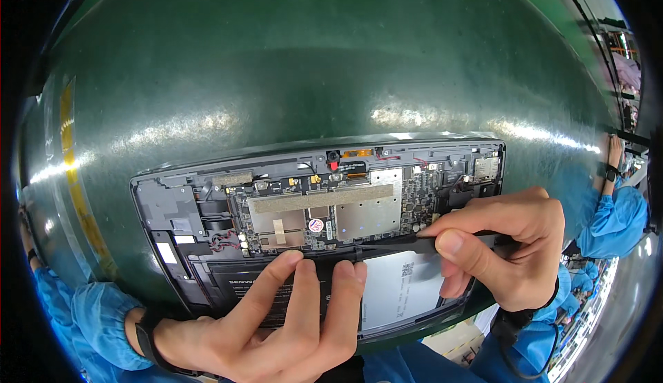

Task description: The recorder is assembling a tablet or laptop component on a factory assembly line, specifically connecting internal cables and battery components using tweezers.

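Note:
An opened tablet (148, 210) lies on the green tabletop with its inside facing up. Its circuit board (369, 214) carries metal shields and a grey foam strip. Below the board sit a black battery (238, 290) and a silver-white panel (390, 293). My left hand (276, 321) rests over the battery, fingers spread, tips touching the dark band along the board's lower edge. My right hand (511, 245) pinches a thin black pointed piece (397, 246) between thumb and index finger, lying along that same edge. Whether it is a tool or a strip of tape, I cannot tell.
Yellow tape (72, 169) runs down the left side of the green table (311, 72). At the right edge a co-worker's blue sleeve (615, 224) and hand (615, 150) show. A black cord (514, 366) hangs from the band on my right wrist.

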A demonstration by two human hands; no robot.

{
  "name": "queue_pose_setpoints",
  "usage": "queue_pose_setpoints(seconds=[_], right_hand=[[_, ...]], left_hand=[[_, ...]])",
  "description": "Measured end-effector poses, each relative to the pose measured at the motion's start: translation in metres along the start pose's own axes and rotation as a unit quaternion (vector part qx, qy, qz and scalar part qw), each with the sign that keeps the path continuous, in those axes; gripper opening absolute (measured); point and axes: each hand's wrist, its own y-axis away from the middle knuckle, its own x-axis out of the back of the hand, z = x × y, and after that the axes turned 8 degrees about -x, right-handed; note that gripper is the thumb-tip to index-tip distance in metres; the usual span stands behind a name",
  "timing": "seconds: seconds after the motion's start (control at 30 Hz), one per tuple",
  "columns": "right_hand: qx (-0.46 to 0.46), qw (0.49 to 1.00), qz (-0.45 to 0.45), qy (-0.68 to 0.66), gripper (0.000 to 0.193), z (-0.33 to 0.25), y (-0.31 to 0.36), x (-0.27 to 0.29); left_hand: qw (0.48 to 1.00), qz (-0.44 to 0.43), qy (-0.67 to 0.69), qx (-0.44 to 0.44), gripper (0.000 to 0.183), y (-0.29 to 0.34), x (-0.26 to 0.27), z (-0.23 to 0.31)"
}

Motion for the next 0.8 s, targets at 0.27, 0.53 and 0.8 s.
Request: queue_pose_setpoints(seconds=[0.27, 0.53, 0.8], right_hand=[[0.015, 1.0, -0.007, 0.007, 0.009, 0.004, 0.0, 0.001], [0.023, 0.998, -0.027, 0.054, 0.009, 0.001, 0.0, 0.009], [0.362, 0.87, -0.004, 0.335, 0.038, 0.007, 0.001, 0.005]], left_hand=[[1.0, -0.016, -0.024, -0.01, 0.042, -0.001, 0.002, -0.002], [0.999, -0.025, -0.029, 0.004, 0.044, 0.0, 0.003, 0.0], [0.999, 0.001, -0.032, -0.001, 0.042, 0.0, 0.001, -0.002]])
